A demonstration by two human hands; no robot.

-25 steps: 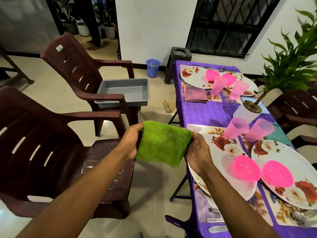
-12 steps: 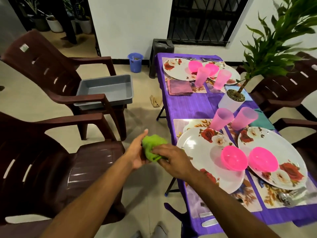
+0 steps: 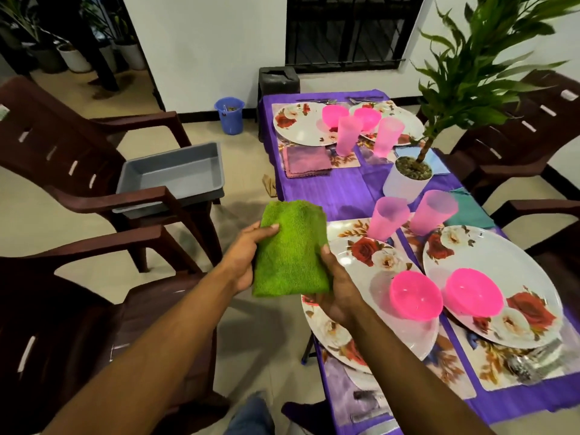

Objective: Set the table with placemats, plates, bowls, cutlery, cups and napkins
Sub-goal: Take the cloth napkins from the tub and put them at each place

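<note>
Fingers point(image 3: 270, 228) of both hands pinching green napkin point(image 3: 290, 251) sides

white wall point(image 3: 219, 42) | barred window point(image 3: 348, 29) | tiled floor point(image 3: 31, 215) | 4 brown chairs point(image 3: 62, 146)

This is a home dining corner: a long table point(image 3: 329, 196) under a purple cloth, floral plates point(image 3: 301, 127), pink cups point(image 3: 387, 221) and pink bowls point(image 3: 416, 298) laid out, brown plastic armchairs point(image 3: 62, 146) drawn up around it. A potted plant point(image 3: 408, 180) sits mid-table, more pots point(image 3: 73, 58) stand out in the doorway, and there's a barred window point(image 3: 351, 29) in a white wall, a tiled floor, a small blue bucket point(image 3: 230, 116).
</note>
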